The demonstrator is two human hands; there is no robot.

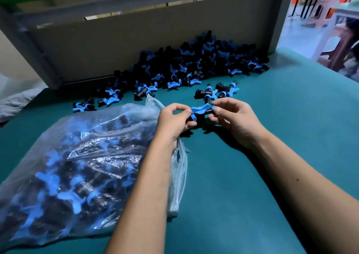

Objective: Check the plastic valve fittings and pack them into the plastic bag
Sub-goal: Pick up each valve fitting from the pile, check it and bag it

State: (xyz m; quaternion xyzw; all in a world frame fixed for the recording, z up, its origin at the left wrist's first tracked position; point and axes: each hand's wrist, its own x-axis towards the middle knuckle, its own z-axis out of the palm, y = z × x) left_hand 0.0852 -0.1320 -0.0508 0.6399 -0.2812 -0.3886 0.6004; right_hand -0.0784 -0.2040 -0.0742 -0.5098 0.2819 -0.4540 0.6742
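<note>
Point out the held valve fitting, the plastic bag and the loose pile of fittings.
held valve fitting point(201, 111): head view, on its blue handle between the hands.
plastic bag point(101, 125): head view, on its clear upper film.
pile of fittings point(194, 63): head view, middle of the heap.

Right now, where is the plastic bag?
In the head view the plastic bag lies on the green table at lower left, under the left forearm, its mouth beside the left hand.

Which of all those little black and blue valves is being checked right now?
The black plastic valve fitting with the blue butterfly handle, pinched between the left hand and right hand. All others lie loose or bagged.
</note>
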